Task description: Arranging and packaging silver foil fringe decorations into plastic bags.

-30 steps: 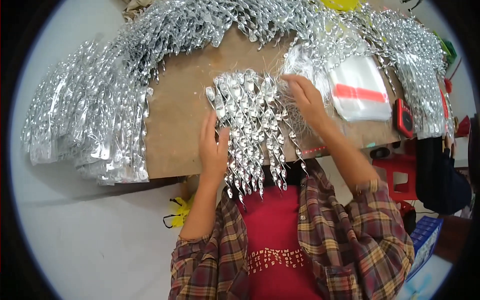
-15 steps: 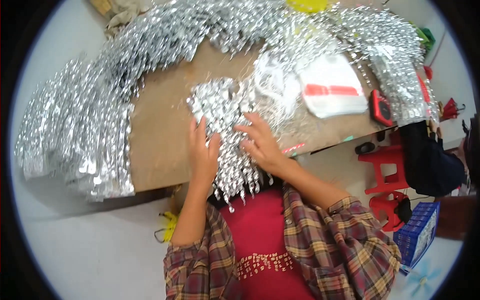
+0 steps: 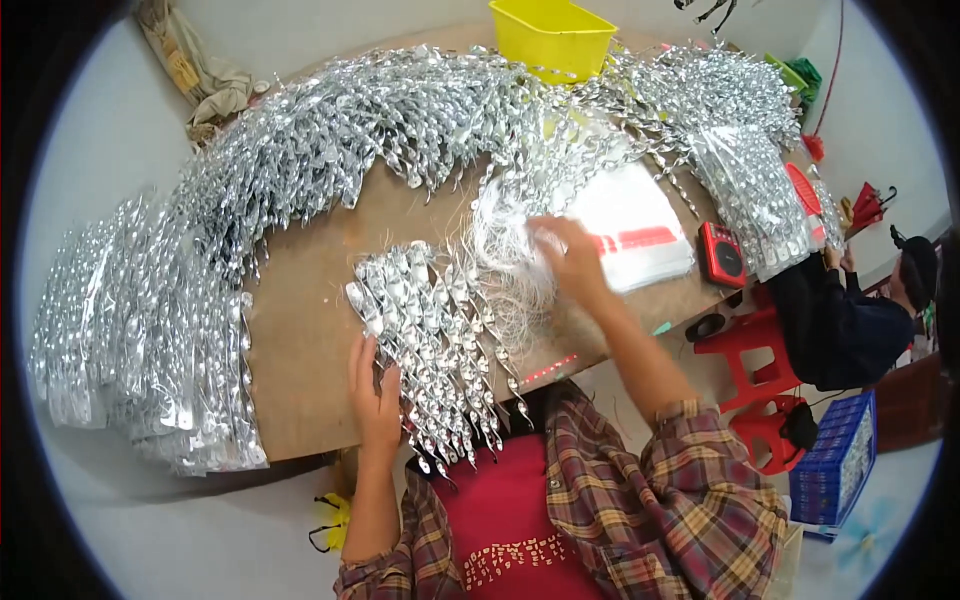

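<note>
A bundle of shiny silver twisted strips [image 3: 435, 340] lies fanned out on the brown table in front of me, its lower tips hanging over the near edge toward my red shirt. Along its left side rests my left hand [image 3: 375, 390], open, fingers stretched and touching the outer strips. My right hand [image 3: 572, 262] is over a loose tangle of white string [image 3: 510, 235], just right of the bundle. Its fingers are bent together at the string, slightly blurred. A stack of clear plastic bags [image 3: 635, 225] with a red band lies beside that hand.
Silver strips [image 3: 340, 130] are heaped along the far edge, with bagged ones [image 3: 150, 340] at left and more [image 3: 755, 200] at right. A yellow bin [image 3: 553, 40] stands behind. A red radio [image 3: 722, 255] sits near the right edge. Red stools [image 3: 750, 355] and another seated person [image 3: 850, 320] are beyond.
My right hand has left the bundle and moved right to the white string. My left hand has shifted down along the bundle's left side. The view has tilted, showing more of the far side.
</note>
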A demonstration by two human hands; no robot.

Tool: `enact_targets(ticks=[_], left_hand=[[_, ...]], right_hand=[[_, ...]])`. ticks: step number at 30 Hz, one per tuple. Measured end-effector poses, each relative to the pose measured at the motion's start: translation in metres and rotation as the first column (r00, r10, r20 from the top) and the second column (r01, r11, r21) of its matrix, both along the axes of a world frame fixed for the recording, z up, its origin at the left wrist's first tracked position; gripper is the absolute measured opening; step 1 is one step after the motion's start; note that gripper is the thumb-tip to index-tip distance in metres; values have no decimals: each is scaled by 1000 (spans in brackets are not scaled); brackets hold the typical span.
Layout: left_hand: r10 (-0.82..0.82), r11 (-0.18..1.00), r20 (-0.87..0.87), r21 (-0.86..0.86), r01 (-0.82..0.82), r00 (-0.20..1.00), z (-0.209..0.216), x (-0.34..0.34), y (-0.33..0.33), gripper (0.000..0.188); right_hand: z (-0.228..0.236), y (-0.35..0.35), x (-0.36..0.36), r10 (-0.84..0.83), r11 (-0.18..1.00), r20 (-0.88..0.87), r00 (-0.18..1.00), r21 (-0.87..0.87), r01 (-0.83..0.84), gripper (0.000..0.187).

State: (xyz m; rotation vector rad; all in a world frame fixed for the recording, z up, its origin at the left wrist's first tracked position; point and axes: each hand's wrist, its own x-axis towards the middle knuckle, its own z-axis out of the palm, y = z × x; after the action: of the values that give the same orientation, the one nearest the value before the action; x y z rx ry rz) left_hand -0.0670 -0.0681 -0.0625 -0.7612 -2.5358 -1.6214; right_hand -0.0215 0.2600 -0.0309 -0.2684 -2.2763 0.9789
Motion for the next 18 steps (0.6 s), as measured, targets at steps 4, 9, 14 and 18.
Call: enact_targets(ticks=[4,9,14,18], left_hand=[[11,999,-36,49,-9,999,-6,-2,3,43],[45,982,20,181,-48,999,-17,-3,-5,42],[106,976,153,173,-132,983,-5,-3,-12,40],[39,996,-90,82,-32,995,41,-9,7,39]], right_hand=[[2,95,-58,-284,923,-126,951,231,306,24],[-17,145,-88,-412,840,198,890,460,287,28],[29,152,-55,-200,810,19,980,-559,176,27],[60,99,2,-62,486,-210,976,-860,-154,32]])
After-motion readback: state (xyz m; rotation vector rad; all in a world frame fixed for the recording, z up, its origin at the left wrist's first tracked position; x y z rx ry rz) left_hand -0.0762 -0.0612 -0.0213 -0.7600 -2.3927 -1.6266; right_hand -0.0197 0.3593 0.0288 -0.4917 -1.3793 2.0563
